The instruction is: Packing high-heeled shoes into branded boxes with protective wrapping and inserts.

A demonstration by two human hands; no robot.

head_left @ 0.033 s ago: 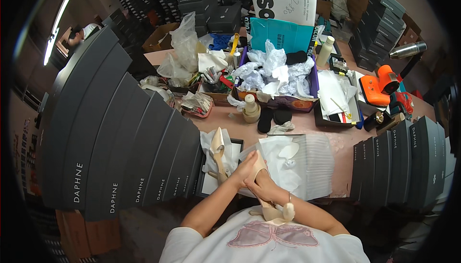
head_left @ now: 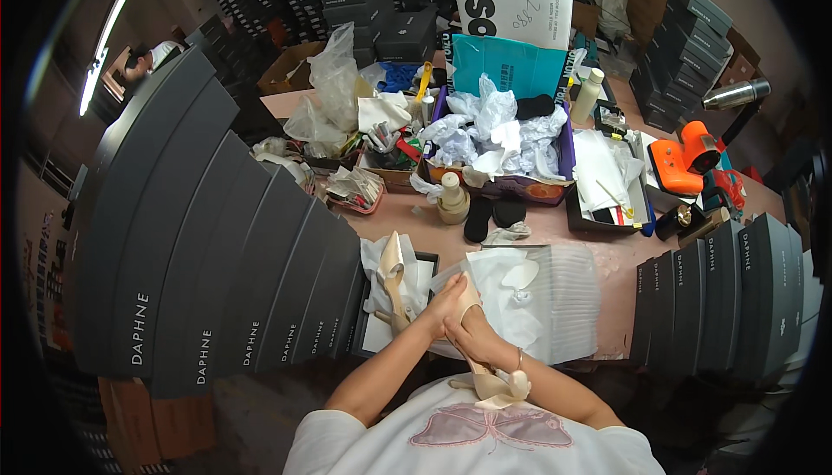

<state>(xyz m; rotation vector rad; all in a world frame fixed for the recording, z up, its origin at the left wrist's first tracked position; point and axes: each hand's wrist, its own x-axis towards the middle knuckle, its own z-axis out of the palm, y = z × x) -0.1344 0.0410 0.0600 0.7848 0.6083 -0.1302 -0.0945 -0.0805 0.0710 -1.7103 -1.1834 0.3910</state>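
While its matching pump (head_left: 393, 258) rests on tissue paper (head_left: 419, 281) left of center, the left hand (head_left: 445, 302) and right hand (head_left: 477, 335) close around a beige pointed-toe pump (head_left: 470, 294) at lower center (a two-handed grip, seemingly for steadiness).

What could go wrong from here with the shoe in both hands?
The left hand and right hand hold the pale shoe, its rear overlapping the white shirt in this view, so it might rub there. The bracelet looks close to that rear and could scratch it. The other shoe lies near the left hand, so a careless move might bump it.
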